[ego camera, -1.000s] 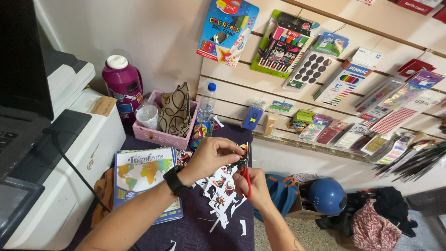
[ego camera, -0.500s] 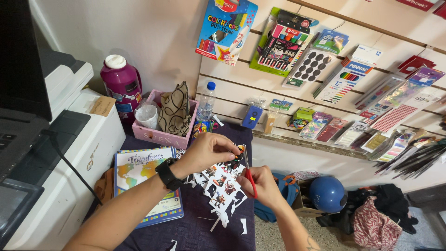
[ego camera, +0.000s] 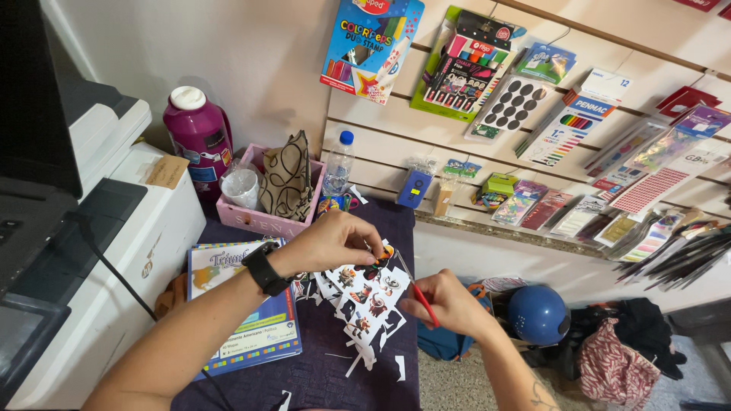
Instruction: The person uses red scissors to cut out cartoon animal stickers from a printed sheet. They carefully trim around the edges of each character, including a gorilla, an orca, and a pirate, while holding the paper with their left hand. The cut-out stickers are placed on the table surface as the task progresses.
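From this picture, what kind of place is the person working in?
Probably a small stationery or school-supply shop. A slatted wall carries hanging packs of markers and stickers, and a white printer stands beside the table. The left hand holds a printed sheet while the right hand cuts it.

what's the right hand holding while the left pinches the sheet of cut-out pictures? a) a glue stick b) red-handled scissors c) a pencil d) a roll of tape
b: the right hand grips red-handled scissors, blades pointing up toward the top of the sheet of cut-out pictures, which the left hand pinches at its upper edge above the dark purple table.
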